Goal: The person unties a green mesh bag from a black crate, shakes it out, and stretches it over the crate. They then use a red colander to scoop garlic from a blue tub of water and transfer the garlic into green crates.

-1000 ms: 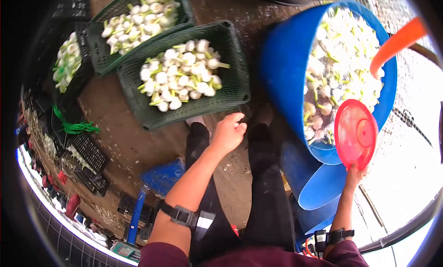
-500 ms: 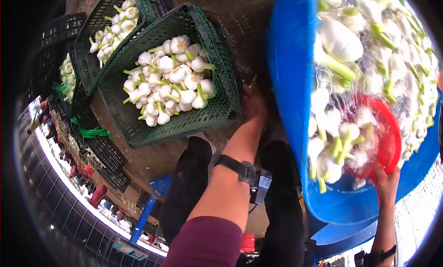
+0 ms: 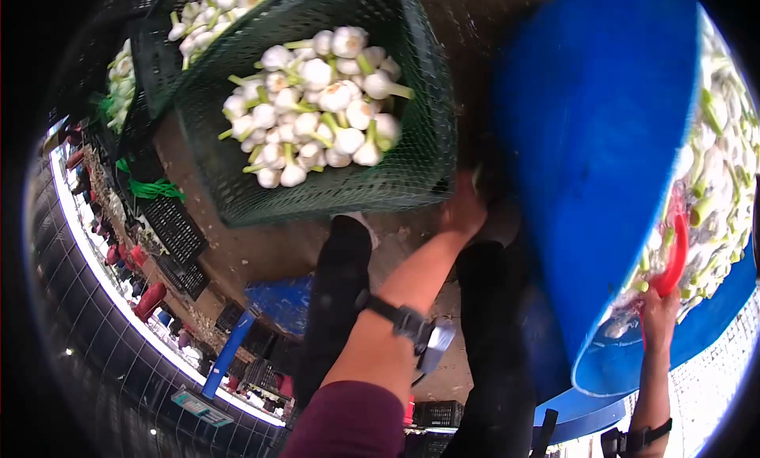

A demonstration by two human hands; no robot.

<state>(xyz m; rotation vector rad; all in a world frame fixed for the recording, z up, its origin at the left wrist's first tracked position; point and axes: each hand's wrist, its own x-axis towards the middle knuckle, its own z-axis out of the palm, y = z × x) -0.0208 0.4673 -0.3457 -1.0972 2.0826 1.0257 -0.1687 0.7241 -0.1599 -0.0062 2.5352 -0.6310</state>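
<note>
My right hand [image 3: 659,314] grips the rim of a red plastic strainer [image 3: 674,256] that is sunk among wet garlic bulbs with green stalks [image 3: 724,181] inside a big blue tub [image 3: 602,133]. My left hand [image 3: 463,210] reaches forward to the near right corner of a green mesh crate [image 3: 419,153] heaped with white garlic bulbs [image 3: 321,102]. Its fingers lie in the shadowed gap between crate and tub, so whether they hold anything is hidden.
A second green crate of garlic [image 3: 202,7] stands behind the first, with more bulbs [image 3: 119,86] at far left. Black crates [image 3: 176,232], green twine [image 3: 150,190] and a blue object [image 3: 277,300] lie on the wet floor. My dark-trousered legs [image 3: 340,300] stand between crate and tub.
The view has tipped closer to the tub, whose blue wall now hides most of the garlic. The strainer sank deeper among the bulbs. My left hand shifted right, to the crate's corner.
</note>
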